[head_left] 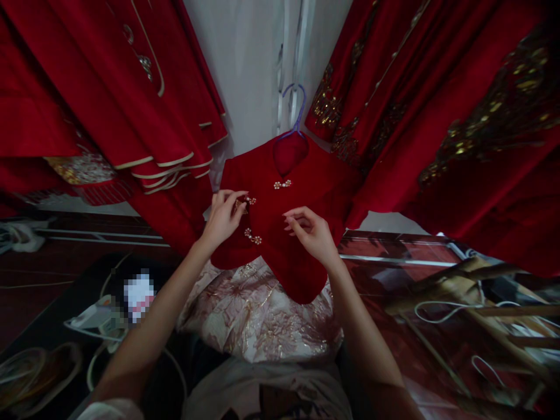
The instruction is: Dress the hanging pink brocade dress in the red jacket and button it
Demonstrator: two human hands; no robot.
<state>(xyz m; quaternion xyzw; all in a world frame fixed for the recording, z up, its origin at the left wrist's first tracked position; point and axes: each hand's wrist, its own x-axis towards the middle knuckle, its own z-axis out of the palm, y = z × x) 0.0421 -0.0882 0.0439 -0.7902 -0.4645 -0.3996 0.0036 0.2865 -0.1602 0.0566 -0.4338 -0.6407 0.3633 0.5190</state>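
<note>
The pale shirt at bottom centre is nearest the camera. At mid-frame, the left hand has thumb and forefinger at a flower clasp on the red top; I cannot tell if they clamp it. The right hand curls its fingertips close together over the top, any pinch unclear. A purple hanger shows upper centre, brocade cloth lower centre.

A red cloth blouse hangs on a curved purple hanger between red beaded garments, over pale floral brocade.
</note>
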